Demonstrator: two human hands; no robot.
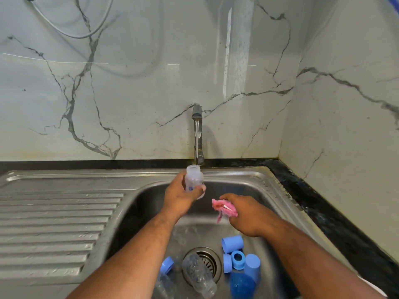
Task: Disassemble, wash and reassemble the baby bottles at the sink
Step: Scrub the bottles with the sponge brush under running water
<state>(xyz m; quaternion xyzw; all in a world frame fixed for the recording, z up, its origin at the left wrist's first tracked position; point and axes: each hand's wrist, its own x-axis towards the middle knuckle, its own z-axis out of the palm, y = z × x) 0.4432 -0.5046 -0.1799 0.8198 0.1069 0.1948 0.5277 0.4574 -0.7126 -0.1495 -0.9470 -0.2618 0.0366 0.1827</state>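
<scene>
1. Our left hand (179, 195) is curled round a clear bottle body (194, 179). It holds the bottle upright, open mouth right under the stream from the tap (197, 126), over the back of the sink (151, 190).
2. Our right hand (244, 214) grips a bunched pink cloth (224, 209), near the bottle but apart from it.
3. Disassembly looks finished. Loose on the basin floor lie a blue cap (232, 243), a blue collar ring (238, 259), a second cap (252, 267) and another blue ring (166, 265) by our left forearm. We cannot make out any teats.
4. We judge washing to be under way. A second clear bottle (198, 275) lies across the drain strainer (208, 258), a third (164, 284) sits left of it, and a blue bottle (241, 284) lies at the near edge. We cannot tell which are clean.
5. Reassembly has not begun: no bottle in view carries a ring or cap.
</scene>
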